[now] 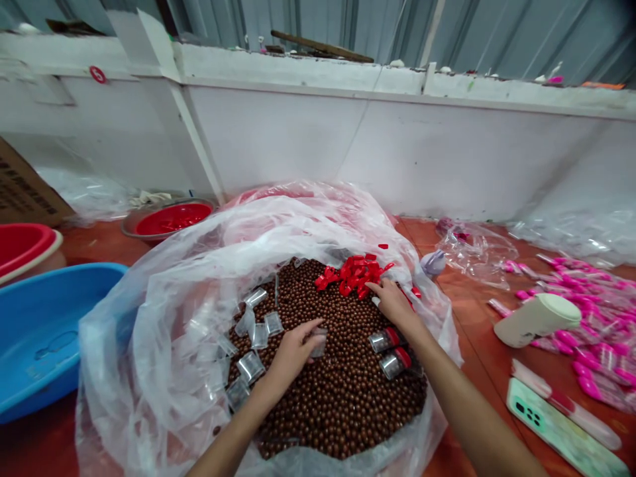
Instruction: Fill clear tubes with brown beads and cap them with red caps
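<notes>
Two bare hands work over a large clear plastic bag [163, 311] filled with small brown beads [342, 391]. Left hand [294, 351]: fingers closed around a small clear vial [318, 344], held just above the bead surface near the centre of the pile. Right hand [395, 301]: fingers spread, fingertips touching the heap of red caps [354, 275] at the far side of the beads; nothing clamped. Two capped vials [390, 351] lie on the beads just near of the right wrist. Empty clear vials [251, 348] are scattered at the left edge of the pile.

Handling, as judged: the vial is light, rigid and smooth, so it may slip; take it around the body, mouth up. Caps are small and light; pinch one at its rim. Beads roll freely and give no firm support.

A blue basin [44, 331] sits left; a phone [561, 430] lies near right.
</notes>
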`<control>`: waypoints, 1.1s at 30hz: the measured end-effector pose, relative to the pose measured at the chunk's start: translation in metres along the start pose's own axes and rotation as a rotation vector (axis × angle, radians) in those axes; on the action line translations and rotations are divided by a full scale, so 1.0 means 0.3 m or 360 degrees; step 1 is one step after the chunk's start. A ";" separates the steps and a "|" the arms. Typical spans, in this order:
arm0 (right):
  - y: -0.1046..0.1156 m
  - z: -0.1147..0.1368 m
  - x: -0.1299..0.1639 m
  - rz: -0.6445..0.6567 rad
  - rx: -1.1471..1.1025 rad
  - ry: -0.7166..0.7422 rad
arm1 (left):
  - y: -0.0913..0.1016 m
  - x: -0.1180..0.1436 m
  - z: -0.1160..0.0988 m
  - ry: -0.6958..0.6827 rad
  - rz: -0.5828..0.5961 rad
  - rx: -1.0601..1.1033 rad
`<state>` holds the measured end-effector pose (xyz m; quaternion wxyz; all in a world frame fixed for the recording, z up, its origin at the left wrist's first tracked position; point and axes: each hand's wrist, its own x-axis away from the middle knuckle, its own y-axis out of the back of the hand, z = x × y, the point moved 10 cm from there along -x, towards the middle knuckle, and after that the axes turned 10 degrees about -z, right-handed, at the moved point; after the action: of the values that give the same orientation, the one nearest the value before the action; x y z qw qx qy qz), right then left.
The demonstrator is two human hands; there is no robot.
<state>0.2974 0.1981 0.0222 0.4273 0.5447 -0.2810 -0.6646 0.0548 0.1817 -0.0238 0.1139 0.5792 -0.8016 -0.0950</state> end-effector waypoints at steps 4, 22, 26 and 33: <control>0.020 0.011 0.013 0.0044 -0.0139 -0.0007 | -0.041 0.049 0.056 0.0123 0.0018 0.0162; 0.096 0.099 0.666 -0.0122 -0.1664 -0.1676 | -0.207 -0.020 0.083 0.0121 0.0154 0.0018; 0.058 0.129 0.715 -0.0099 -0.1886 -0.1741 | -0.249 -0.018 0.094 0.0178 0.0092 0.0171; 0.043 0.176 0.674 -0.0046 -0.1906 -0.1671 | -0.274 -0.002 0.119 0.0323 0.0073 0.0509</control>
<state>0.2413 0.0103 -0.0518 0.4505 -0.1582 -0.0335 -0.8780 0.1191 0.1574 -0.0815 0.1026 0.5780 -0.8039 0.0952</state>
